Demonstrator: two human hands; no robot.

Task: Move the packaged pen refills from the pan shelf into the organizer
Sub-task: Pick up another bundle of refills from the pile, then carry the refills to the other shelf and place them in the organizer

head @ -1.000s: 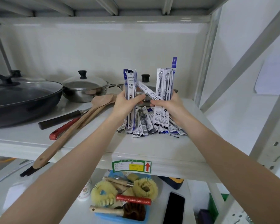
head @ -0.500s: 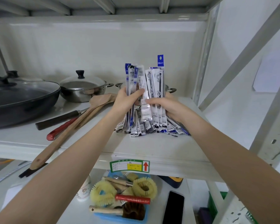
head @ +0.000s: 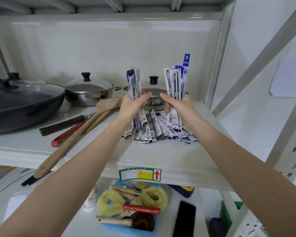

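- Pan shelf (head: 161,156): white painted metal, smooth, runs across mid frame; green-yellow label with red arrow on its front edge.
- Pen refills (head: 159,129): thin flat plastic sleeves, white and blue print, glossy; loose pile fanned out on the shelf, centre frame, in front of a lidded steel pot (head: 154,98).
- Left hand (head: 132,106): fingers curled round an upright bundle of refills (head: 134,84), grip clamped; top of bundle blurred.
- Right hand (head: 179,106): grip clamped on a second upright bundle (head: 176,82), thumb across the front; one blue-headed pack sticks up highest.
- Hands near each other, not touching, both above the pile.
- Left of frame: dark round pan with glass lid (head: 24,101), steel pan with domed lid (head: 89,93), wooden spatulas (head: 79,132), red-handled tool (head: 65,135).
- Organizer: can't tell which it is.
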